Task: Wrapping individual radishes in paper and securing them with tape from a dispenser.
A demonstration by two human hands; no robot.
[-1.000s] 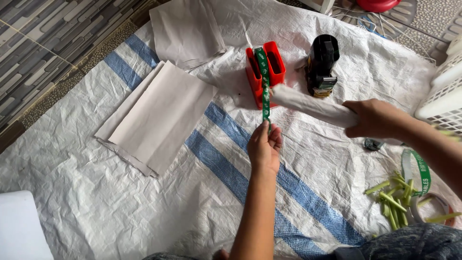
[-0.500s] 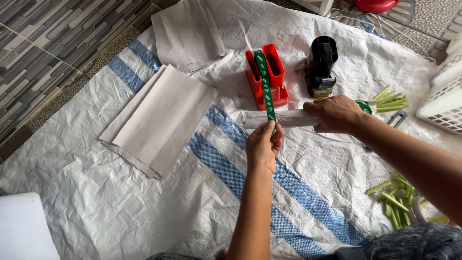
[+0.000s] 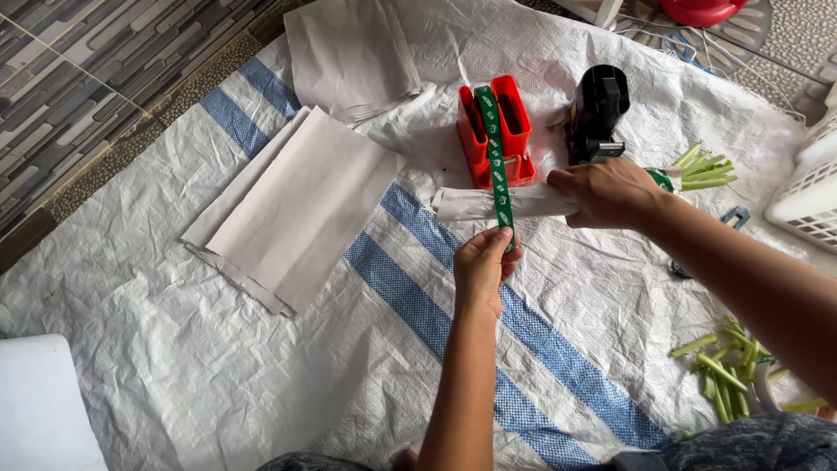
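Spread over the tiled floor [image 3: 78, 96], a white woven sheet with blue stripes [image 3: 288, 384] is your work surface. On it, your right hand [image 3: 610, 194] is closed around one end of a rolled paper bundle [image 3: 475, 203], which lies crosswise just in front of the red tape dispenser [image 3: 495, 131]. Your left hand [image 3: 485, 266] pinches the free end of the green tape [image 3: 497, 157], and the strip runs from the dispenser down over the top of the bundle to your fingertips. Half a second ago the bundle lay in much the same place with the tape already across it; a full second ago your right hand held it farther to your right, tilted and only partly under the strip, so it has since swung in level beneath the tape. Your left hand has hardly shifted in that time, keeping the tape taut at the same spot.

Just beside your right hand stands a black dispenser [image 3: 598, 112], with green stalks [image 3: 702, 167] poking out past your knuckles. More cut green stalks [image 3: 728, 371] lie near your right forearm, lower on the sheet. To your left, a stack of flat paper sheets [image 3: 296, 209] rests well apart from the bundle, with another sheet of paper [image 3: 349, 52] above it. A white plastic basket [image 3: 811, 196] sits at the right edge.
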